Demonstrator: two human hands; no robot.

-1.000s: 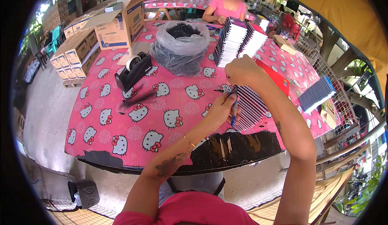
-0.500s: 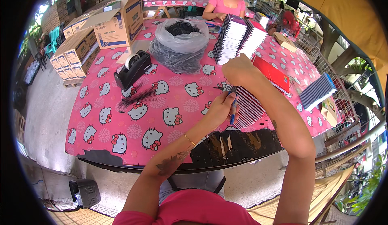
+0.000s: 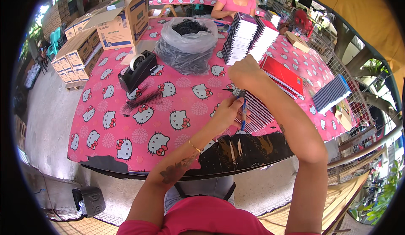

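In my left hand (image 3: 230, 114) is a pair of blue-handled pliers (image 3: 243, 113), their dark jaws pointing left and away from me. My right hand (image 3: 244, 72) is closed in a fist just beyond the pliers, its fingers turned away, so anything in its grip is hidden. Under my right forearm lies a stack of spiral-bound notebooks (image 3: 258, 116), with rows of coils facing me. A red spiral notebook (image 3: 283, 78) rests to the right of that forearm. Loose black spiral coils (image 3: 143, 101) lie on the pink patterned table cover (image 3: 190, 104).
A clear plastic bag (image 3: 185, 51) full of black coils stands mid-table, beside a black tape dispenser (image 3: 138, 71) and an open carton (image 3: 120, 30). Tall notebook stacks (image 3: 241, 39) rise ahead. More notebooks (image 3: 331, 95) lie right. Across the table sits a person in pink (image 3: 236, 3).
My right hand and forearm have shifted slightly left, uncovering more of the red notebook's coil edge. My left hand keeps the pliers in nearly the same place.
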